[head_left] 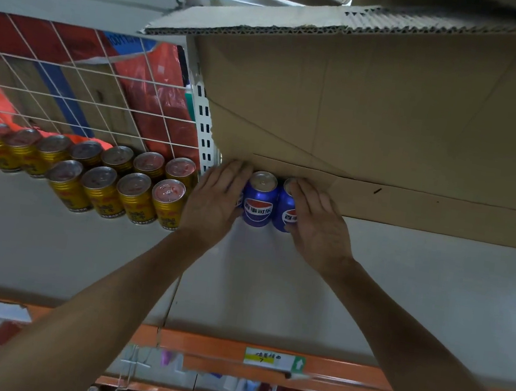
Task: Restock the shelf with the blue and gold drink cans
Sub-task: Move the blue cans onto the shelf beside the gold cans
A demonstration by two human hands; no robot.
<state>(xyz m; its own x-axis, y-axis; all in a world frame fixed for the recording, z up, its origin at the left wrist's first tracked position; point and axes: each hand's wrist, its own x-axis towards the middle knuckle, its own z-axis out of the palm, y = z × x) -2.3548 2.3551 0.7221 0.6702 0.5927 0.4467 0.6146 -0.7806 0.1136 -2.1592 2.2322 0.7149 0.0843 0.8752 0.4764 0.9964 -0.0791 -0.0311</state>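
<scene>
Currently, gold cans (101, 189) stand in two rows at the shelf's (368, 290) back-left. The left hand (213, 203) and right hand (318, 222), fingers fairly straight, press a few blue cans (259, 202) together at the back edge, under the box (358, 110). Most of the shelf is unfilled.

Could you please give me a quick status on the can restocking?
Hands: left hand and right hand flat against the blue cans, one each side. Cans upright on the shelf, beside the gold cans. Cardboard box crowds them from behind.
</scene>
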